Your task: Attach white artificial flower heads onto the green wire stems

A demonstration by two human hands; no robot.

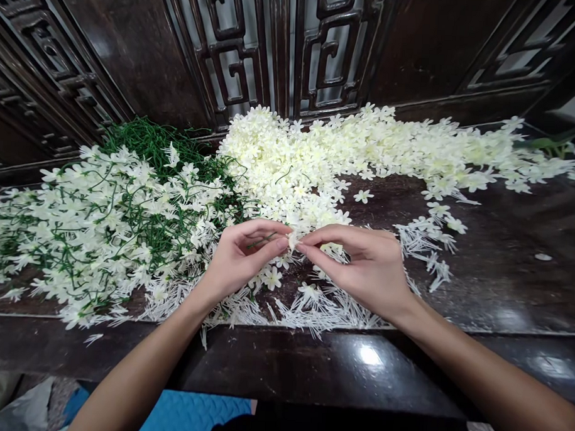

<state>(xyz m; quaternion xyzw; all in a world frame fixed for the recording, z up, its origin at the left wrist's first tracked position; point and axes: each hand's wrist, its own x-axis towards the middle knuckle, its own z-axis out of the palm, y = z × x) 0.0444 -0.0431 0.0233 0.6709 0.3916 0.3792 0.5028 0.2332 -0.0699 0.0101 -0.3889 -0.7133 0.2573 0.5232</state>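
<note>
Soft overhead light, glare patches on the dark tabletop (367, 355), sharp centre, wide-angle bending at edges

Craft workbench: heaped artificial flowers (318, 160)

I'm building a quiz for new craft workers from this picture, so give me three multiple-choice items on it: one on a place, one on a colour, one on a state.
1. Where does the heap of green stems lie?
A. at the person's left
B. at the far right
C. on the floor

2. What colour are the loose flower heads piled behind the hands?
A. red
B. creamy white
C. blue

3. How are the two hands placed?
A. flat on the table, apart
B. fingertips meeting on one small blossom
C. both hanging below the table edge

Answers:
1 A: the green stems sit left of centre, among stemmed flowers.
2 B: the flower heads are creamy white.
3 B: left hand and right hand pinch a small blossom above the dark table.
</note>
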